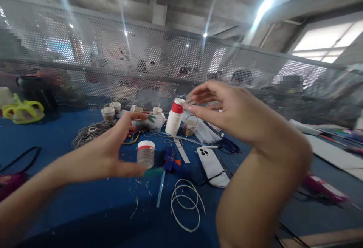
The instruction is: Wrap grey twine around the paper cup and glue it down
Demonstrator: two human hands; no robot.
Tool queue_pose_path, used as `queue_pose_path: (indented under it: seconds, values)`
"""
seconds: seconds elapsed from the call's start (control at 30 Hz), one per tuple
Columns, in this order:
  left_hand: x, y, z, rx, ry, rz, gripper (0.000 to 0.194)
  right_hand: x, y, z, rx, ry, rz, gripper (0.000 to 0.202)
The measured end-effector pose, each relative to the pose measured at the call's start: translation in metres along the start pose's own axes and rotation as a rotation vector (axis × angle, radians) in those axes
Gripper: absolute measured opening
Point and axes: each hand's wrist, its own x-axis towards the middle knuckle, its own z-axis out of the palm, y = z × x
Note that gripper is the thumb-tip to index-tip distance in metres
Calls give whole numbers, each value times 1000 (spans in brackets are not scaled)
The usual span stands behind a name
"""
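Note:
My left hand [110, 151] is open, its thumb and green-nailed fingers spread around a paper cup [146, 154]. Brown cord wraps the cup, which stands upside down with a white base and red band; I see no clear grip on it. At the upper right, my right hand [219, 106] has its thumb and fingers apart, with fingertips beside the top of a white paper cup stack [173, 122]. The topmost cup is red. Whether those fingertips touch it is unclear. A blue glue gun [170, 161] with a clear glue stick [160, 189] lies between the hands.
A coil of white cord [187, 208] lies in front, near a white phone [211, 165]. Grey cord [92, 131] is heaped at left. Behind are small handled cup baskets [190, 126] and a perforated metal screen [159, 59]. A yellow-green basket [24, 112] stands far left.

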Motion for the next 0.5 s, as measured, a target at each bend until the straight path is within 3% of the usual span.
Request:
queue_pose_path:
  seconds: [0.03, 0.13, 0.23, 0.3, 0.37, 0.43, 0.5]
  values:
    - [-1, -11, 9, 32, -107, -13, 91, 4, 5, 4, -3, -50, -42, 41]
    - [-15, -59, 43, 65, -181, -73, 111, 4, 29, 30, 22, -298, -81, 57]
    - [-41, -101, 71, -60, -279, -201, 120, -13, 62, 70, 19, -473, -16, 65]
    - [-55, -114, 80, -162, -295, -220, 114, -25, 84, 99, 22, -493, 29, 63]
    - [-63, -115, 83, -235, -313, -269, 105, -36, 102, 127, 84, -402, 13, 57]
    - [-63, -111, 84, -271, -288, -334, 105, -43, 117, 147, 119, -145, -24, 38]
    - [-61, -107, 84, -293, -279, -362, 108, -48, 128, 160, 89, -31, -152, 31]
